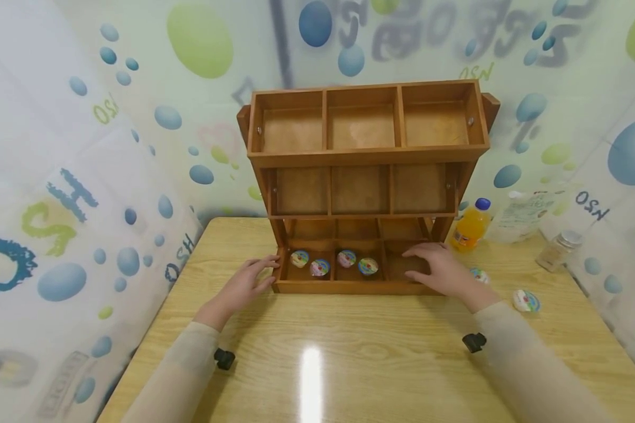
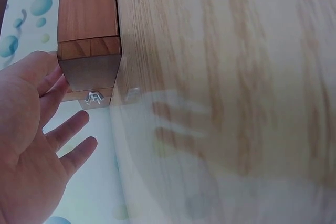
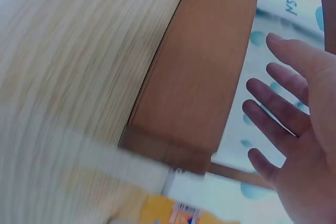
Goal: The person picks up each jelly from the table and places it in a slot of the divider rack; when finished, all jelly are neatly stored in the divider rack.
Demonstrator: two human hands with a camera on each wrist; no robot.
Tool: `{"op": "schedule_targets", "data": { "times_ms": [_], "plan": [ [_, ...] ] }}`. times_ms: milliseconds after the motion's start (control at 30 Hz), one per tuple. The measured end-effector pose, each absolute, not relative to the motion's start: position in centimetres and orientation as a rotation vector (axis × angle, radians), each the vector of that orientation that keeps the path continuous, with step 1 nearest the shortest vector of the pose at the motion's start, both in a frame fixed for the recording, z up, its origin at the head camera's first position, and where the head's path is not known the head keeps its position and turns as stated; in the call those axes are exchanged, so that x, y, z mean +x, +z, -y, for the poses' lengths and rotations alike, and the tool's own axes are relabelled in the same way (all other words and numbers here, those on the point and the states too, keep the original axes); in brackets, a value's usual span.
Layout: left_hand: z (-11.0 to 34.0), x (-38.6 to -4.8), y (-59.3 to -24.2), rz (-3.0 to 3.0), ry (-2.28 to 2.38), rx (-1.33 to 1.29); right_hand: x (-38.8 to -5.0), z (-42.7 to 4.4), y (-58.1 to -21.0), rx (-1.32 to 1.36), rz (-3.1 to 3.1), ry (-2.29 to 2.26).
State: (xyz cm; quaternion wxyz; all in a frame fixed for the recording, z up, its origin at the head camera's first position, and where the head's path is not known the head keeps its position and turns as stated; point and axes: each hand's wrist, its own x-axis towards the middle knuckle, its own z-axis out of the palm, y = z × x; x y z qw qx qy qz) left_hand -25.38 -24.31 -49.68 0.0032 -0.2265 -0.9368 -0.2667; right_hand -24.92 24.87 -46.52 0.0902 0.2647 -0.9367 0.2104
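A brown wooden tiered shelf (image 1: 367, 157) with divided compartments stands on the table. My left hand (image 1: 243, 286) touches the left end of its bottom tier; in the left wrist view the fingers (image 2: 76, 153) are spread beside the wooden corner. My right hand (image 1: 444, 270) is over the bottom right compartment (image 1: 399, 267), fingers apart and holding nothing. Two small lidded cups (image 1: 320, 268) sit in the bottom left compartment. Two more lidded cups (image 1: 367, 267) are in the bottom middle one. Right of the shelf lie a lidded cup (image 1: 526, 301) and another cup (image 1: 478, 275), partly behind my right hand.
An orange drink bottle (image 1: 471, 225) with a blue cap stands right of the shelf. Beside it are a clear plastic bag (image 1: 521, 217) and a tilted glass jar (image 1: 559, 251). Patterned sheets (image 1: 201, 129) surround the wooden table (image 1: 381, 352). The upper tiers hold no cups.
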Motion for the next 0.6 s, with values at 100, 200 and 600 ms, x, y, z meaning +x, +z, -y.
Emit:
{"op": "schedule_targets", "data": {
  "times_ms": [100,200,600],
  "plan": [
    [24.4,-25.4,-49.7,2.954,-0.843,-0.698,-24.5,-26.2,-46.7,0.770,2.759,0.611],
    [24.4,-25.4,-49.6,2.957,-0.848,-0.691,-24.3,-27.5,-46.9,0.756,2.716,0.587],
    [24.2,-25.3,-49.5,2.941,-0.852,-0.710,-22.8,-32.4,-47.6,0.619,2.676,0.564]
  ]
}}
